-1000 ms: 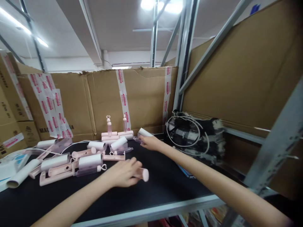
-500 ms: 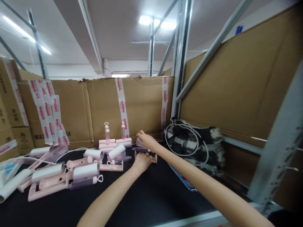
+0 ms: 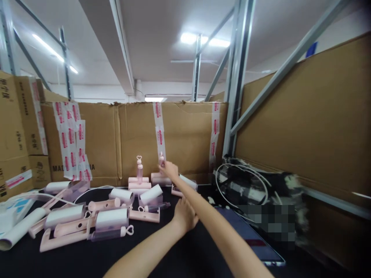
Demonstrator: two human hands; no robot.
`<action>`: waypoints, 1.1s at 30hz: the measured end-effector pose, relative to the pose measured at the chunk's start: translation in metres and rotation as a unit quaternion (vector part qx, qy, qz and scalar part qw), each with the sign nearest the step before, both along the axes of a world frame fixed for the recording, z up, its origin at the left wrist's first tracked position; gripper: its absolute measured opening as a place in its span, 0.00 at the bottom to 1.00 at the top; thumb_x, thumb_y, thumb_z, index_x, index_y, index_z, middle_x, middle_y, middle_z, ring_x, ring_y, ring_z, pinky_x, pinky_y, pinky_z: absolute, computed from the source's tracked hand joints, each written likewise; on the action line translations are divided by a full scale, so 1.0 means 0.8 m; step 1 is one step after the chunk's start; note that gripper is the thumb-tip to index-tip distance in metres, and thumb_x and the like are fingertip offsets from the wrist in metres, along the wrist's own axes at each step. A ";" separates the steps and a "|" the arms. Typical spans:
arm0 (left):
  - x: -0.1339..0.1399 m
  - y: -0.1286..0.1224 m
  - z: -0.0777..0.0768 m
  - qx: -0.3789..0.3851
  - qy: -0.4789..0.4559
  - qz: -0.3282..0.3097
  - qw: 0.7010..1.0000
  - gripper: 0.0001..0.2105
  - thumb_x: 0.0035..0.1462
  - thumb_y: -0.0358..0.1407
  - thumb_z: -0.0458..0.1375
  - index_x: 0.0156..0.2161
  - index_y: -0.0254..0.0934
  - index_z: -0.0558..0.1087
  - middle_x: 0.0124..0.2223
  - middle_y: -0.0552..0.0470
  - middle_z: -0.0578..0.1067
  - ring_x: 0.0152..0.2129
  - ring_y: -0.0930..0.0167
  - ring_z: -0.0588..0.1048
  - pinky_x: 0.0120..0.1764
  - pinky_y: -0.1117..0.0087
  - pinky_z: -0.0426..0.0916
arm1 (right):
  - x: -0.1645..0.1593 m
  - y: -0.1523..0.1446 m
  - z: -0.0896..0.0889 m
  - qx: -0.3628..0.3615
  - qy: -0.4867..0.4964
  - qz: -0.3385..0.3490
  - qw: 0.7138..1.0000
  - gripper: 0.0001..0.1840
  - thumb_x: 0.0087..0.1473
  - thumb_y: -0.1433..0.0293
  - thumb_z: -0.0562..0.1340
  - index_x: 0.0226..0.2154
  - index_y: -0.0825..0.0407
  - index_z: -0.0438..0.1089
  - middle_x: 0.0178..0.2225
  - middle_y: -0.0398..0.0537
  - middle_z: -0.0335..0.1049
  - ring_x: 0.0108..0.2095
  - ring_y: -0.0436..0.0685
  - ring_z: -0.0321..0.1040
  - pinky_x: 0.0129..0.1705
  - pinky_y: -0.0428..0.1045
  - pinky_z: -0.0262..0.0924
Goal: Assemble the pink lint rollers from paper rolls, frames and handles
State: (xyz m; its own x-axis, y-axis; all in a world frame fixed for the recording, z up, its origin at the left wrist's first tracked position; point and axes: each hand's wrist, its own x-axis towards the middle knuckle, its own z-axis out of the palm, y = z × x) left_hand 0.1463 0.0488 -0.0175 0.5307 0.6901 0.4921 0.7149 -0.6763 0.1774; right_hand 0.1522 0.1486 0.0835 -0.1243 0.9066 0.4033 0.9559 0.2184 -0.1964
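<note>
My right hand [image 3: 170, 170] reaches across my left forearm, its fingertips closed round a small clear-pink tube [image 3: 161, 158] that stands upright on stacked pink-ended rolls [image 3: 160, 178]. To the left, a similar tube with a heart-shaped ring [image 3: 139, 172] stands on another small stack [image 3: 139, 183]. My left hand [image 3: 184, 214] is low over the black table, fingers curled; whatever they may hold is hidden. Just beyond it lie a white roll [image 3: 188, 180] and a pink holder [image 3: 176, 190], partly covered by my right arm.
Pink holders [image 3: 145, 215], white paper rolls [image 3: 111, 219] and clear covers lie scattered on the left. A tablet-like device [image 3: 255, 239] lies at the right, before a black-and-white bundle [image 3: 246, 185] with a looped white cable. Cardboard walls [image 3: 188, 143] and metal posts [image 3: 234, 85] surround the table.
My right hand has moved left onto the upright tube. My left hand has drawn back toward me, away from the pink holder. The view has shifted, showing more of the tablet-like device.
</note>
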 end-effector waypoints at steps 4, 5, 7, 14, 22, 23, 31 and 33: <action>-0.062 -0.060 -0.006 0.037 -0.047 -0.030 0.998 0.27 0.54 0.40 0.55 0.56 0.33 0.54 0.55 0.37 0.62 0.53 0.55 0.61 0.52 0.52 0.59 | 0.037 -0.039 0.029 0.094 0.034 0.032 0.994 0.18 0.57 0.57 0.52 0.39 0.52 0.67 0.39 0.51 0.71 0.41 0.58 0.67 0.39 0.49 0.57; -0.082 -0.074 -0.005 0.070 -0.083 -0.041 0.993 0.26 0.55 0.41 0.54 0.56 0.35 0.52 0.57 0.38 0.59 0.55 0.57 0.58 0.55 0.52 0.56 | 0.045 -0.054 0.031 0.113 0.041 0.043 0.992 0.18 0.56 0.56 0.52 0.38 0.52 0.67 0.37 0.51 0.71 0.40 0.58 0.68 0.37 0.48 0.56; -0.122 -0.094 -0.004 0.112 -0.157 -0.033 0.981 0.27 0.54 0.41 0.55 0.55 0.39 0.47 0.57 0.38 0.57 0.57 0.58 0.56 0.56 0.51 0.54 | 0.056 -0.090 0.026 0.132 0.050 0.073 0.987 0.18 0.54 0.55 0.53 0.33 0.52 0.67 0.32 0.48 0.72 0.35 0.56 0.69 0.34 0.45 0.54; -0.194 -0.106 -0.018 -0.108 -0.196 0.001 0.975 0.40 0.45 0.40 0.62 0.57 0.39 0.41 0.53 0.40 0.63 0.52 0.59 0.64 0.54 0.53 0.58 | 0.032 -0.180 -0.057 0.077 0.099 0.255 0.959 0.15 0.48 0.58 0.59 0.21 0.53 0.66 0.19 0.42 0.68 0.22 0.50 0.63 0.24 0.43 0.47; -0.208 -0.091 -0.030 -0.194 -0.203 0.006 0.960 0.36 0.47 0.41 0.59 0.56 0.37 0.44 0.52 0.40 0.66 0.51 0.63 0.65 0.54 0.56 0.56 | 0.051 -0.162 -0.046 0.160 0.390 0.185 0.888 0.16 0.52 0.57 0.56 0.22 0.52 0.63 0.21 0.43 0.65 0.23 0.51 0.61 0.26 0.45 0.57; -0.212 -0.088 -0.030 -0.178 -0.199 0.005 0.964 0.37 0.46 0.43 0.60 0.56 0.36 0.45 0.53 0.39 0.65 0.52 0.62 0.64 0.55 0.55 0.54 | 0.059 -0.165 -0.042 0.179 0.422 0.182 0.870 0.16 0.52 0.57 0.56 0.25 0.52 0.64 0.24 0.45 0.67 0.23 0.52 0.62 0.26 0.45 0.58; -0.246 -0.091 0.009 -0.329 -0.430 -0.130 0.831 0.52 0.31 0.72 0.41 0.57 0.36 0.54 0.52 0.36 0.67 0.47 0.55 0.69 0.45 0.56 0.64 | 0.063 -0.209 -0.061 0.159 0.142 0.491 0.845 0.15 0.55 0.61 0.58 0.44 0.47 0.67 0.38 0.48 0.71 0.35 0.53 0.69 0.36 0.46 0.63; -0.245 -0.100 0.016 -0.425 -0.468 -0.124 0.765 0.43 0.41 0.68 0.42 0.53 0.36 0.60 0.39 0.40 0.75 0.34 0.60 0.75 0.35 0.60 0.68 | 0.059 -0.213 -0.062 0.132 0.001 0.525 0.841 0.16 0.58 0.68 0.54 0.50 0.44 0.63 0.42 0.46 0.70 0.32 0.49 0.69 0.33 0.44 0.62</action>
